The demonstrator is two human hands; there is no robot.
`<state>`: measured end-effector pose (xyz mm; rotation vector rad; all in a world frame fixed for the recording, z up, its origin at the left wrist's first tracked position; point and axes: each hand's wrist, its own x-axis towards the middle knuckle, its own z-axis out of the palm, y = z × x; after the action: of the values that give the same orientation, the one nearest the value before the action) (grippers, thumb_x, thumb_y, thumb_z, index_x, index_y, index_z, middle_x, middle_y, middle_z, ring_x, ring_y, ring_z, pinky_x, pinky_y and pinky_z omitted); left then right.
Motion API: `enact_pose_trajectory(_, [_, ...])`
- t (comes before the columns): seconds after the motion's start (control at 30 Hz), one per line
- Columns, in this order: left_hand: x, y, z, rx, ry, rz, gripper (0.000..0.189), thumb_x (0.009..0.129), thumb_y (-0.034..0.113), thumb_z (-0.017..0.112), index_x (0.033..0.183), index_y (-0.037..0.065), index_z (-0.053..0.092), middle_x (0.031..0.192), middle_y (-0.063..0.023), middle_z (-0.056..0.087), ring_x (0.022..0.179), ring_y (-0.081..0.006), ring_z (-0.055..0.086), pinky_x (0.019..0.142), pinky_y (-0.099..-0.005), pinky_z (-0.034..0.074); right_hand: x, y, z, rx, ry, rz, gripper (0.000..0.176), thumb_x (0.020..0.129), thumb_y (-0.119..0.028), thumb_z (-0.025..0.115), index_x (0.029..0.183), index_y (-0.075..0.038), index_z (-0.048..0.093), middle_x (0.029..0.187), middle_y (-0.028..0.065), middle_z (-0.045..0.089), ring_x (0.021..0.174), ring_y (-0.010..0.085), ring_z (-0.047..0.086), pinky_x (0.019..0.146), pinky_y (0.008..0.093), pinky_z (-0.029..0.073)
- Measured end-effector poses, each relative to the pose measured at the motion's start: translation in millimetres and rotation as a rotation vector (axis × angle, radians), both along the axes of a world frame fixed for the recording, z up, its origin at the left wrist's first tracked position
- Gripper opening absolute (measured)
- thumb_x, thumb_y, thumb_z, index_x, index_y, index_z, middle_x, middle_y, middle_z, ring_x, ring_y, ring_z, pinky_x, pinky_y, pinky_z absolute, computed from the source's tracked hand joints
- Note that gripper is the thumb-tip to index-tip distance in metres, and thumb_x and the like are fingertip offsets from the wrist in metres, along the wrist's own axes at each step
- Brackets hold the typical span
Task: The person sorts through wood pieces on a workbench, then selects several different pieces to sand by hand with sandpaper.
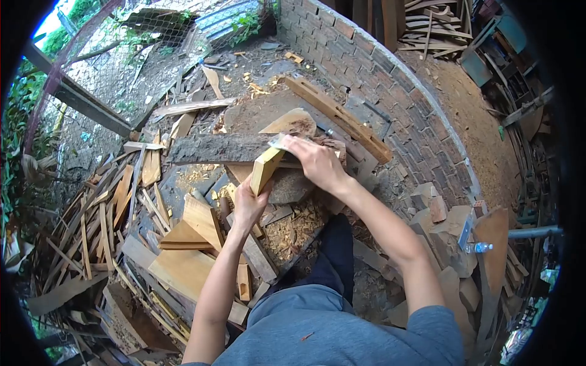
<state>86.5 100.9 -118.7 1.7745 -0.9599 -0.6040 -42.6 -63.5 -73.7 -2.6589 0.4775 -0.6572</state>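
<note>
- Gripping a yellow wooden block [267, 168] by its near end, a person's left hand [250, 204] pinched it between thumb and fingers.
- The right hand [314, 161] reached across to the block's far end, fingers bent over a pale piece [279, 141]; how tightly they pressed could not be told.
- The block tilted upward by the near edge of a bark-covered slab [210, 149]; whether the two touched was unclear.
- Wood chips [299, 229] littered the ground below the hands.
- Beyond the slab's far edge, a slotted beam [339, 118] lay slantwise near a brick wall [390, 91].
</note>
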Motion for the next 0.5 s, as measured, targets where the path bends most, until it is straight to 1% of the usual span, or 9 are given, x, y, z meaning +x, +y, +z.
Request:
enact_pose_trajectory(0.07, [6.5, -4.9, -2.5, -0.055, -0.025, -0.001, 0.028, 0.085, 0.01, 0.069, 0.113, 0.003, 0.067, 0.09, -0.0161, 0.073, 0.084, -0.0239, 0.072, 0.075, -0.0345, 0.054, 8.2, 4.9, -1.9, -0.044, -0.014, 0.055, 0.036, 0.089, 0.002, 0.048, 0.122, -0.001, 0.063, 0.125, 0.0162, 0.065, 0.114, 0.0289, 0.065, 0.098, 0.0381, 0.054])
enact_pose_trajectory(0.1, [6.5, -3.2, -5.1, -0.07, -0.038, -0.002, 0.028, 0.086, 0.011, 0.069, 0.113, 0.003, 0.067, 0.09, -0.0159, 0.073, 0.084, -0.0238, 0.072, 0.075, -0.0345, 0.054, 13.2, 20.7, 1.1, -0.165, -0.084, 0.107, 0.035, 0.089, 0.001, 0.049, 0.122, 0.0, 0.062, 0.124, 0.019, 0.065, 0.113, 0.0302, 0.066, 0.098, 0.0392, 0.054])
enact_pose_trajectory(0.13, [4.9, 3.1, -10.3, -0.07, -0.048, -0.011, 0.028, 0.086, 0.012, 0.069, 0.113, 0.003, 0.067, 0.09, -0.0158, 0.073, 0.084, -0.0237, 0.072, 0.074, -0.0345, 0.054, 13.8, 41.4, 22.4, -0.131, -0.134, 0.171, 0.035, 0.089, 0.001, 0.05, 0.122, 0.002, 0.062, 0.122, 0.0211, 0.066, 0.111, 0.0305, 0.067, 0.1, 0.04, 0.053])
enact_pose_trajectory(0.2, [3.5, 7.8, -17.8, -0.007, -0.004, -0.031, 0.027, 0.087, 0.013, 0.07, 0.111, 0.002, 0.067, 0.09, -0.015, 0.073, 0.083, -0.0222, 0.071, 0.075, -0.0345, 0.053, 15.2, 35.2, 24.4, -0.151, -0.18, 0.228, 0.035, 0.09, 0.0, 0.049, 0.122, 0.002, 0.062, 0.121, 0.0203, 0.066, 0.111, 0.0297, 0.067, 0.101, 0.04, 0.052])
enact_pose_trajectory(0.27, [1.7, 0.8, -14.9, -0.09, 0.077, -0.004, 0.026, 0.087, 0.012, 0.069, 0.111, 0.001, 0.067, 0.091, -0.0145, 0.073, 0.083, -0.0201, 0.07, 0.075, -0.0339, 0.053, 12.2, -1.8, -19.3, -0.136, -0.056, 0.074, 0.035, 0.09, -0.001, 0.049, 0.122, 0.001, 0.062, 0.124, 0.019, 0.065, 0.113, 0.0287, 0.066, 0.1, 0.0394, 0.053])
enact_pose_trajectory(0.33, [4.9, 0.2, -0.4, -0.013, 0.024, 0.0, 0.026, 0.088, 0.012, 0.069, 0.111, 0.002, 0.067, 0.092, -0.0143, 0.073, 0.084, -0.0185, 0.07, 0.076, -0.0335, 0.053, 10.3, -11.6, -22.1, -0.099, 0.011, -0.005, 0.044, 0.089, 0.008, 0.043, 0.129, -0.001, 0.059, 0.126, 0.0179, 0.064, 0.115, 0.0296, 0.065, 0.103, 0.0413, 0.051])
enact_pose_trajectory(0.43, [9.9, 3.4, -6.7, 0.012, 0.067, -0.045, 0.026, 0.088, 0.012, 0.069, 0.112, 0.002, 0.066, 0.091, -0.0148, 0.073, 0.084, -0.0197, 0.07, 0.076, -0.0337, 0.053, 15.0, 35.0, 3.2, -0.187, -0.089, 0.141, 0.043, 0.087, 0.006, 0.045, 0.128, 0.002, 0.059, 0.127, 0.0213, 0.062, 0.116, 0.0317, 0.063, 0.104, 0.0404, 0.05])
enact_pose_trajectory(0.47, [8.2, 3.1, -11.8, -0.046, 0.065, -0.038, 0.026, 0.088, 0.013, 0.069, 0.111, 0.002, 0.067, 0.09, -0.0148, 0.072, 0.083, -0.0198, 0.07, 0.075, -0.0339, 0.053, 10.4, 48.0, 23.1, -0.152, -0.109, 0.128, 0.042, 0.087, 0.005, 0.047, 0.127, 0.002, 0.06, 0.126, 0.0222, 0.063, 0.115, 0.0325, 0.064, 0.102, 0.0402, 0.051])
enact_pose_trajectory(0.5, [5.6, 2.3, -16.3, -0.108, 0.066, -0.032, 0.026, 0.087, 0.013, 0.069, 0.11, 0.002, 0.067, 0.089, -0.0148, 0.072, 0.083, -0.02, 0.07, 0.075, -0.0341, 0.053, 8.0, 38.6, 13.8, -0.147, -0.097, 0.116, 0.042, 0.087, 0.004, 0.047, 0.127, 0.001, 0.06, 0.126, 0.0216, 0.063, 0.114, 0.0325, 0.065, 0.102, 0.0399, 0.051])
